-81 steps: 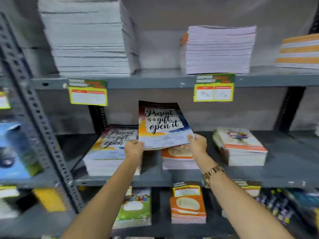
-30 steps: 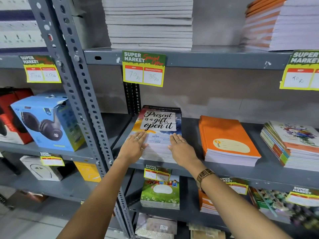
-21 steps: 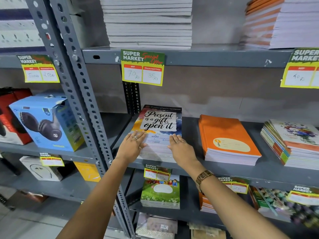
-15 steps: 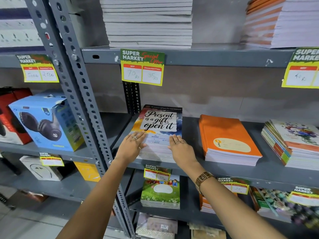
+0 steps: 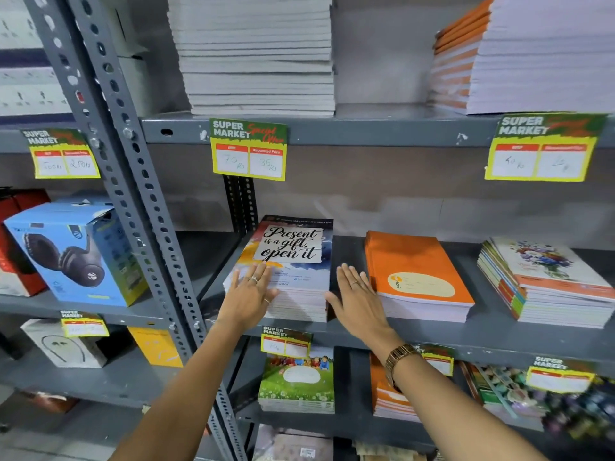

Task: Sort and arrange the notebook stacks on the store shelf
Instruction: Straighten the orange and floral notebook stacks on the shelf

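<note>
R hand [image 5: 357, 296] has just slid off the "Present is a gift" stack [image 5: 293, 271], now hovering flat and open between it & the orange stack [image 5: 416, 277]. L hand [image 5: 249, 294] still flat on the gift stack's front-left corner, fingers spread, gripping nothing. Gift stack sits squared on the middle shelf [image 5: 432, 337], just left of orange. Looks done w/ this pile; orange prob next.

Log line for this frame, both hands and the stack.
left hand: open, flat on "Present is a gift" stack | right hand: open, beside it
</note>
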### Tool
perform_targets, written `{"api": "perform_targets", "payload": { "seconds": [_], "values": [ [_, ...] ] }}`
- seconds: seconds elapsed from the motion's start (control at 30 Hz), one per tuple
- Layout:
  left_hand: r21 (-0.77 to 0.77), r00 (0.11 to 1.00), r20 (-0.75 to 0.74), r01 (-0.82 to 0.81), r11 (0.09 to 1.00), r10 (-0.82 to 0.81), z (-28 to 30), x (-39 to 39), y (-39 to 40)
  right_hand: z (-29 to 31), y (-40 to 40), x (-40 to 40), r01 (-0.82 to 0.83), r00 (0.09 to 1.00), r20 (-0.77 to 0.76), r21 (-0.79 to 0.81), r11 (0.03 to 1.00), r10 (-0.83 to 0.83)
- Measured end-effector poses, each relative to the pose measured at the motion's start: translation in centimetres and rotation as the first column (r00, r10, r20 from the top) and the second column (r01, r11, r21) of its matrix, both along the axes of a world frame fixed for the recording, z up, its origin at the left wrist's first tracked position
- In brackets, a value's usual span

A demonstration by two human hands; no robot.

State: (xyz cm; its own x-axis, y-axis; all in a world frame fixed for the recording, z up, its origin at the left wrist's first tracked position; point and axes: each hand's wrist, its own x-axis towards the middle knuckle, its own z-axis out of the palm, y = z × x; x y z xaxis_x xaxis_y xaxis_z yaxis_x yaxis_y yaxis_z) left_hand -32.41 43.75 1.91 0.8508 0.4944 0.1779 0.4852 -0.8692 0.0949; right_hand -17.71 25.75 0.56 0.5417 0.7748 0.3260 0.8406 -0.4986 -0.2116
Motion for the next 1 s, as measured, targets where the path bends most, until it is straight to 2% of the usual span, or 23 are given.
{"api": "perform_targets", "payload": {
  "seconds": [0.17, 0.4, 0.67, 0.83, 1.0],
  "values": [
    [0.009, 0.997, 0.075, 0.036, 0.999, -0.037, 0.4, 2.9, -4.0, -0.3, -5.5, 3.1, 0.072, 0.997, 0.025, 0.03, 0.997, -0.073],
    [0.093, 0.984, 0.064, 0.159, 0.983, -0.166, 1.3, 8.7, -9.3, -0.2, -11.3, 7.5, 0.171, 0.985, 0.02, -0.009, 0.985, -0.171],
    [-0.003, 0.947, -0.023, 0.32, 0.947, -0.32, -1.1, 13.1, -14.2, -1.1, -14.6, 11.1, 0.115, 0.989, 0.105, -0.113, 0.987, -0.103],
    [-0.057, 0.962, 0.012, 0.273, 0.96, -0.273, -2.1, 14.3, -15.4, -1.4, -15.4, 12.4, 0.067, 0.99, 0.13, -0.1, 0.993, -0.054],
    [-0.09, 0.964, 0.019, 0.268, 0.959, -0.267, -1.7, 15.3, -16.0, -1.5, -15.7, 13.5, 0.063, 0.997, 0.056, -0.06, 0.996, -0.059]
  ]
}}
